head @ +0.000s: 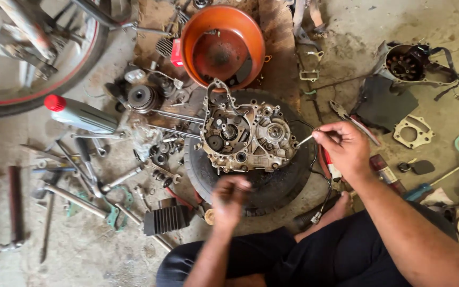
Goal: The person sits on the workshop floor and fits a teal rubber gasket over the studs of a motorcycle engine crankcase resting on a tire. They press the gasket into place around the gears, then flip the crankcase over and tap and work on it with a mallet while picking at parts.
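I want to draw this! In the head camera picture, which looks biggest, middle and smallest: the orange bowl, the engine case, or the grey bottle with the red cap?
Largest to smallest, as they look:
1. engine case, widest on its tyre
2. orange bowl, nearly as big, so a close call
3. grey bottle with the red cap, clearly smallest

A dusty concrete floor (pixel 346 32) carries a tyre (pixel 272 186); left of it lie spanners (pixel 96 180) (scattered), a hammer (pixel 14 207) and a bottle (pixel 81 114).

Between my right fingers (pixel 322 135) I see a thin bright metal bolt (pixel 305 140); just beyond its tip, the grey cast-metal engine case (pixel 248 133) looks matt and greasy, on a dull black rubber tyre (pixel 272 186).
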